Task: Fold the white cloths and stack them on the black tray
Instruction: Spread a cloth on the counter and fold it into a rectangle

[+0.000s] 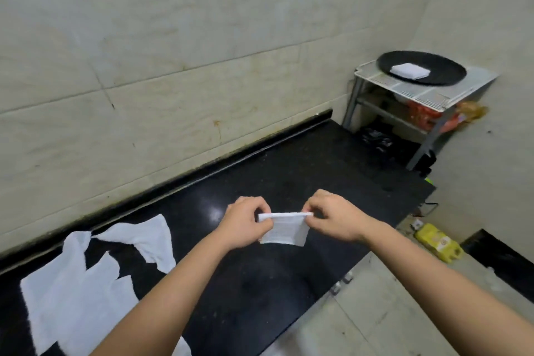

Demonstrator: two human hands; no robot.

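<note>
A small folded white cloth hangs in the air above the black counter, held by its top fold. My left hand pinches its left corner and my right hand pinches its right corner. Several unfolded white cloths lie spread on the counter at the lower left. The round black tray sits on a white rack at the far right, with a folded white cloth lying on it.
The black counter runs along a tiled wall. The white metal rack stands at its far end, with bags on its lower shelf. A yellow packet lies on the floor to the right.
</note>
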